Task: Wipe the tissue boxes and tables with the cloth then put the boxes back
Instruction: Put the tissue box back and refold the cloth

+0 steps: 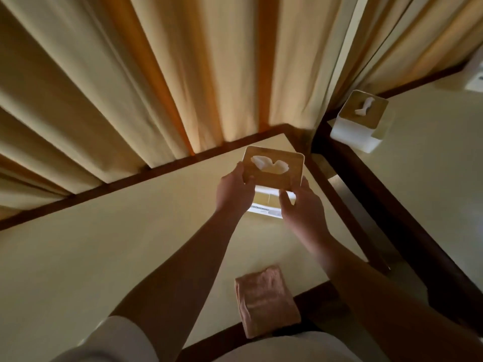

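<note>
- Left grip [235, 189] is clamping the left side of the near tissue box [274, 167]: the thumb is lying on the edge of the wooden lid and the fingers are wrapping round the far side, out of sight.
- Right grip [300, 207] is clamping the same box from the right, with the thumb pressing on the white front face and the fingertips curling up the right wall.
- Both grips are closed on the box, and both forearms are reaching out over the desk [117, 244].
- The box is sitting at the far right corner of the desk, lid up, with a white tissue sticking out of the slot. Cannot tell if the base is touching the surface or hovering just above it.
- The cloth [266, 301], pink and folded, is lying at the near edge of the same desk between the forearms, well apart from the box, with no grip on it.
- A second tissue box [358, 118] is standing upright on the near corner of the neighbouring desk [431, 158] to the right, with a tissue poking out.
- Beige curtains [130, 87] are hanging just behind both desks.
- A white object [476, 74] is showing at the right frame edge, too cropped to identify.
</note>
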